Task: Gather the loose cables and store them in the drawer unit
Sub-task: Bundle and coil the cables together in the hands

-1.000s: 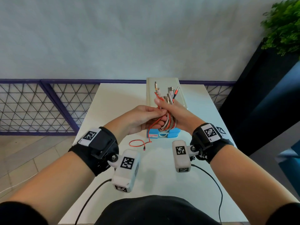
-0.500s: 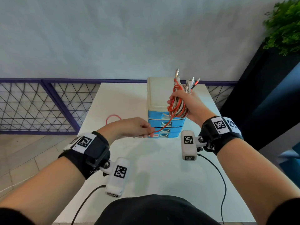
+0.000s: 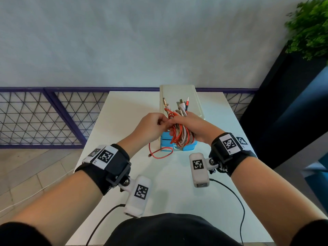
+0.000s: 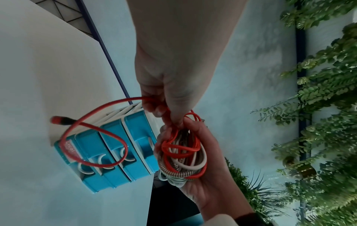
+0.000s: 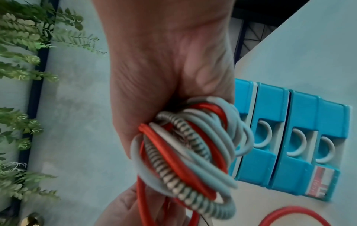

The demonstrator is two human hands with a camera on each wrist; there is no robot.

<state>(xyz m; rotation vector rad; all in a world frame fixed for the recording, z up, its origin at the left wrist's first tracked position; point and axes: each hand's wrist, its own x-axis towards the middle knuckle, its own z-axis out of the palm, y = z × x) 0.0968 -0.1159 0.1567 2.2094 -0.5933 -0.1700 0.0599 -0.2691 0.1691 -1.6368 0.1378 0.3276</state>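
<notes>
Head view, hands [image 3: 177,126] gripping cables [image 3: 180,134], drawers [image 3: 189,147] seemingly closed

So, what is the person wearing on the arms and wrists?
Each wrist has a black strap: left strap, right strap. White tags with black square codes sit on top. Below each hangs a white camera block, left and right, each with a coded tag and a thin black cable. The forearms are bare; black sleeves show at the bottom corners.

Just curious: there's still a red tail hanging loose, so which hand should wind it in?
Probably the left hand: it already pinches the red cable beside the bundle. The right hand is full, gripping that bundle.
</notes>
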